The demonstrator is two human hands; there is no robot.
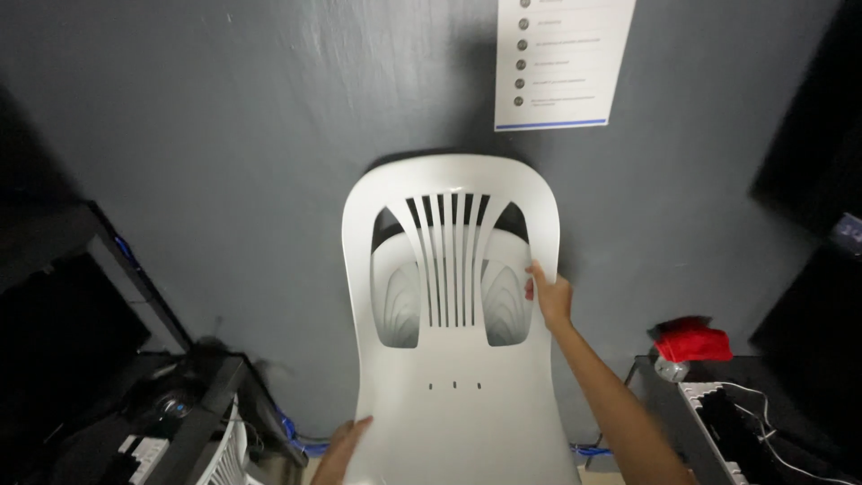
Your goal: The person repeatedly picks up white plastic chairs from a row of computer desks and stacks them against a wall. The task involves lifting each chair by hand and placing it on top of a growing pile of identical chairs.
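Right hand (pixel 549 296), centre-right of frame: fingers clamped on the right edge of the white plastic chair (pixel 453 359) backrest, beside the right cut-out. Forearm runs down to the lower right.

Left hand (pixel 341 449), bottom edge, left of centre: touching the chair's lower left side. Mostly cut off by the frame, so can't tell whether the fingers are closed on it or just pressed flat.

Chair fills the centre of frame, backrest up, slatted middle with two large openings. A second chair shell seems to show through the openings, so likely a stack; not certain. Chair back sits close against the dark grey wall (pixel 224 135), directly below a white printed sheet (pixel 561 58) at top, right of centre.

Progress, judging by this: chair is in both hands and upright near the wall. Legs and floor are out of view, so can't tell if it's set down or lifted. Hands not yet off it.

Surroundings: dark desk with equipment (pixel 171 404) lower left, blue cables (pixel 292 431) at the wall base, red cloth (pixel 691 339) on a dark surface at right.
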